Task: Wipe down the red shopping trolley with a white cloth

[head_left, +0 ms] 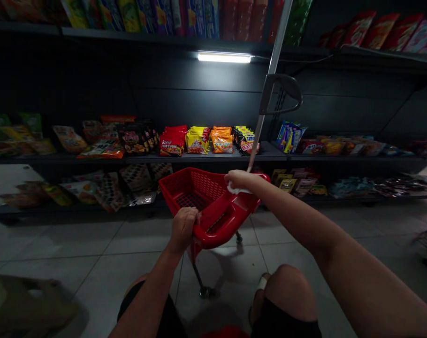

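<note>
A red plastic wheeled shopping basket (213, 220) stands in front of me, with a slatted mesh wall and a thin metal pole (270, 89) rising from its far side to a dark loop handle (282, 91). My left hand (183, 230) is shut around the basket's near red rim. My right hand (238, 180) grips the far right rim, with a white cloth (237, 190) bunched under the palm. The basket's inside looks bare, though its lower part is dark and partly hidden.
Dark shelves of bright snack packets (197, 141) run across ahead, lit by a strip light (224, 57). Tiled floor (104, 272) lies around the basket's castor wheels. A blurred brown object (26, 305) sits low left, and a wire rack (426, 239) shows at right.
</note>
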Tool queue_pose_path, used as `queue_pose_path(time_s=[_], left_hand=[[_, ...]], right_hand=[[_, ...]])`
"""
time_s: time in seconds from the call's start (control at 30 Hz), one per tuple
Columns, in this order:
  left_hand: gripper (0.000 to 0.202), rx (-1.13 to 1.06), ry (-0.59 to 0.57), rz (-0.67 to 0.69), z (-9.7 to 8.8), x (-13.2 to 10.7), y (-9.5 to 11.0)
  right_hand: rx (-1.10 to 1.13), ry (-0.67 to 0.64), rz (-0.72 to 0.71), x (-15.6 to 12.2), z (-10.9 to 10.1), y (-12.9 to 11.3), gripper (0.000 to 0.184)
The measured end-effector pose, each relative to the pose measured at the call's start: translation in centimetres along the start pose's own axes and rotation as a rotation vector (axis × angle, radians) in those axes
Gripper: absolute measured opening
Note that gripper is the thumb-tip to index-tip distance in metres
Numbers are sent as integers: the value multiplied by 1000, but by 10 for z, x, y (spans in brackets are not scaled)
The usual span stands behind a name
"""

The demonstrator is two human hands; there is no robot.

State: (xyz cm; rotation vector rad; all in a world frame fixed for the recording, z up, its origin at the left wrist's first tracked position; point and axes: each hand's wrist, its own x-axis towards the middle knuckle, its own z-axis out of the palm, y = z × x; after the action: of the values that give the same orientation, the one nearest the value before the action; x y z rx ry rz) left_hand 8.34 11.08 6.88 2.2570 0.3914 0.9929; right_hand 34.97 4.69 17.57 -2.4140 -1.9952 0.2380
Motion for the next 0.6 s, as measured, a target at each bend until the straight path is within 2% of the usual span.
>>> queue_pose_path(time_s=[0.07,0.13,0.17,0.23,0.33,0.4,0.43,0.5,0.6], left_hand=[[46,-24,7,-2,-4,-2,-4],[46,-58,13,0,-8,-4,-7],[46,-74,15,0,-9,-4,-8],[47,-93,22,-13,-12,-6,-10],[48,-108,32,-32,-20,-8,-12],[49,-127,27,-45,-28,-9,-15],[49,-137,20,-55,-32,-10,-15],[49,-146,-9,-75,-38,-10,-16],[49,-144,-64,-74,-41,-9,-17]], right_hand=[[26,79,100,-10,-4,26,25],[129,181,41,-26,1,26,22],[197,251,-16,-36,7,15,21],[310,404,-147,-59,23,-21,22],[308,560,-265,-93,44,-78,31],[291,610,-336,-110,52,-90,37],[289,635,-356,-116,54,-85,37],[310,710,-325,-122,58,-55,31],[383,847,-131,-120,66,-5,25]])
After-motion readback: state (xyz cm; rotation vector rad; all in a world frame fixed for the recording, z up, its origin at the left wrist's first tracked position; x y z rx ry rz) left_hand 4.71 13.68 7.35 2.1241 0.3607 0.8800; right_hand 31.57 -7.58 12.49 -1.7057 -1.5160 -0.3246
